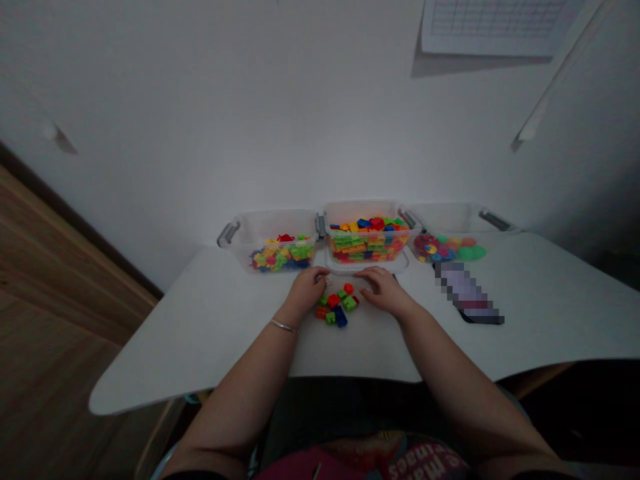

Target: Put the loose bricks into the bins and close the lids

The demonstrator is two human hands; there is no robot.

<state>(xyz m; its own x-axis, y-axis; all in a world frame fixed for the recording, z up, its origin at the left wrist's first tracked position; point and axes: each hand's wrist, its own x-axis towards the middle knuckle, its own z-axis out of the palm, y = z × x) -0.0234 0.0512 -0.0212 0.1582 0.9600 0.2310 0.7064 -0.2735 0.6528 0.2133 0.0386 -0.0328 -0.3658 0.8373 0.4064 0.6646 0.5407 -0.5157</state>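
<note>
Several loose plastic building bricks lie in a small cluster on the white table, among them a dark blue brick [341, 317], a red brick [333, 301], an orange-red brick [349, 288] and a green brick [350, 304]. At the cluster's left edge is my left hand [306, 291], fingers bent and apart from the thumb, beside a small pale piece [328, 281] whose kind I cannot make out. Opposite it, my right hand [384, 289] rests to the right of the bricks, its fingers spread and holding nothing.
Along the wall stand three clear plastic bins: a left bin [240, 257] with mixed pieces, a middle bin [367, 208] full of bricks, and a right bin [445, 212] with round coloured pieces. A lid [345, 268] lies before the middle one. A pixelated phone-like object [467, 293] lies right.
</note>
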